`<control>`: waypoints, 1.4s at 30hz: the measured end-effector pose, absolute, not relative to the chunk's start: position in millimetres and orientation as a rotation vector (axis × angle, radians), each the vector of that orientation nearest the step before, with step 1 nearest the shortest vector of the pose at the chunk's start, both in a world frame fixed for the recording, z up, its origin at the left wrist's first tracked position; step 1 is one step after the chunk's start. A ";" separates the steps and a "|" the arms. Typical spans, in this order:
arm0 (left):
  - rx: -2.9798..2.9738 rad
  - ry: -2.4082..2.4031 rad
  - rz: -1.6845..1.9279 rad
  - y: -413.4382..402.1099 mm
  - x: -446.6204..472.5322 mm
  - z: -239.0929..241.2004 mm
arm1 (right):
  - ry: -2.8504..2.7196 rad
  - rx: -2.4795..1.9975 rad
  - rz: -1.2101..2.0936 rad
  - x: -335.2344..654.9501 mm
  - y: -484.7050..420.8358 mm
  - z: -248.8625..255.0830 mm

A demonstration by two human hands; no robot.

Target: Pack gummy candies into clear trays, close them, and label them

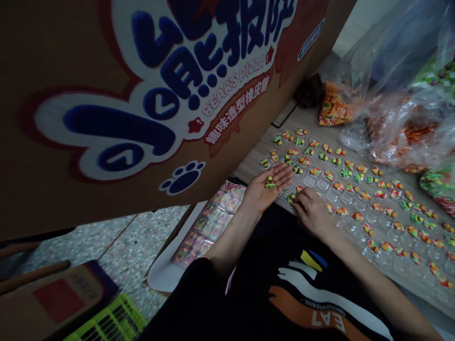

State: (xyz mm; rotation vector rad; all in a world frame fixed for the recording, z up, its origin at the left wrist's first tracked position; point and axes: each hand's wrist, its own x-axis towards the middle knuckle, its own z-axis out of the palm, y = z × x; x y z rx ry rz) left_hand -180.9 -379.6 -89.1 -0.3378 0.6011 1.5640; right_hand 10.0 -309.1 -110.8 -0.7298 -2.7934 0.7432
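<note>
Palm up, my left hand (266, 187) has its fingers stretched out and bears a few small green gummy candies (270, 182) with yellow star shapes. My right hand (312, 208) is beside it, fingertips pinched together at a clear plastic tray (290, 198) near the table's front edge. What the pinch holds, if anything, is hidden. Green pieces and a small pizza-slice-shaped candy (299, 189) show in that tray. Rows of similar clear trays spread to the right, several with pizza-slice candies (365, 194) and some with green ones (345, 173) too.
A large printed cardboard box (227, 123) stands close on the left. Clear bags of orange pieces (339, 104) lie at the table's back right. Below left are an open box of packaged sweets (209, 220), a yellow-green plastic crate (110, 322) and another carton (53, 303).
</note>
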 end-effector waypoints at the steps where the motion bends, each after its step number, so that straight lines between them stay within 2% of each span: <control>1: -0.337 0.596 1.564 -379.8 -180.5 -89.3 | -2.780 -0.724 0.762 10.1 -308.9 -108.7; 11: -0.248 0.582 1.484 -362.1 -148.1 -88.1 | -2.481 -0.740 0.931 -13.6 -309.8 -74.9; 20: -0.261 0.559 1.423 -352.8 -142.5 -93.6 | -1.928 -1.048 1.397 -3.7 -274.1 -82.7; 25: -0.223 0.580 1.468 -352.6 -155.1 -91.3 | -2.018 -1.201 1.136 15.2 -249.3 -96.1; 35: -0.204 0.630 1.485 -349.3 -158.8 -88.4 | -2.680 -0.953 0.555 16.6 -257.5 -111.8; 42: -0.136 0.681 1.443 -341.8 -155.3 -85.5 | -2.721 -0.975 0.418 11.6 -268.7 -112.6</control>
